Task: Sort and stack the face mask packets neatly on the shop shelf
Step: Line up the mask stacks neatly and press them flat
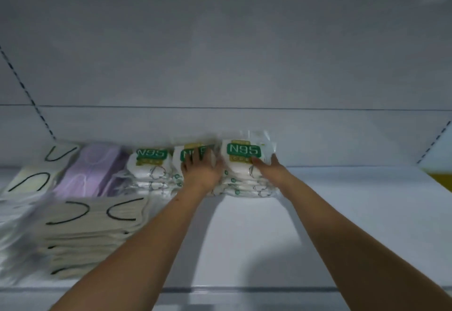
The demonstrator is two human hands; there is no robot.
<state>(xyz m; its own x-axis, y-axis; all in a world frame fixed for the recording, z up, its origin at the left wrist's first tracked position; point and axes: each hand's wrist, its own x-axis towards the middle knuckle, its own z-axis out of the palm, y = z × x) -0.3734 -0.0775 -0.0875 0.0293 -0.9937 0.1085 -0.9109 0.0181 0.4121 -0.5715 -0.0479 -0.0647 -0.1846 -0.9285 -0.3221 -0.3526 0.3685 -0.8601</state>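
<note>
A pale back panel [220,54] rises behind the shelf, slotted uprights [27,90] stand at both sides, and something yellow [440,181] shows far right.

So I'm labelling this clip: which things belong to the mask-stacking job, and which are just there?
Job:
right N95 stack, between both hands
left hand, right hand
middle N95 stack
left N95 stack
purple masks
beige masks
shelf

Just there:
yellow object, far right

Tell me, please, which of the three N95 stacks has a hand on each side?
The rightmost N95 stack: left hand and right hand flank it, nearest the bare shelf.
</note>
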